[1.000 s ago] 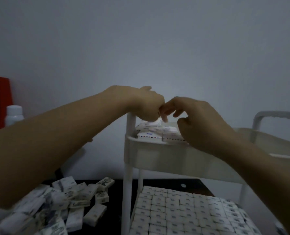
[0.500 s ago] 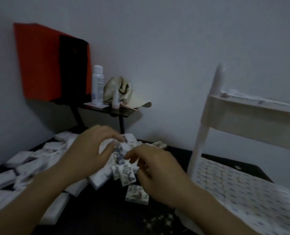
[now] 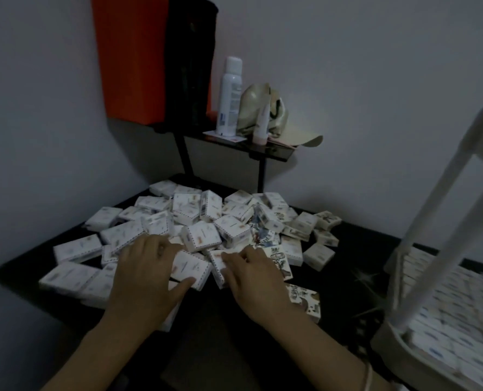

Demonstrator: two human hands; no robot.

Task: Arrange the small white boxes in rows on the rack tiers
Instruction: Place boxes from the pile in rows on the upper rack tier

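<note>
A heap of small white boxes lies loose on a black surface. My left hand is at the heap's near edge and grips one small white box, fingers on top and thumb along its front edge. My right hand lies just right of it, fingers curled over a tilted small white box; its thumb is hidden. The white rack stands at the right, its lower tier filled with rows of boxes.
A black side table behind the heap carries a white spray bottle, a small tube and a beige cap. A red and black bag hangs at the wall. One printed box lies apart near my right wrist.
One second ago both hands were at the rack's top tier. They came down left to the loose heap, and my view turned further onto it as they closed on boxes.
</note>
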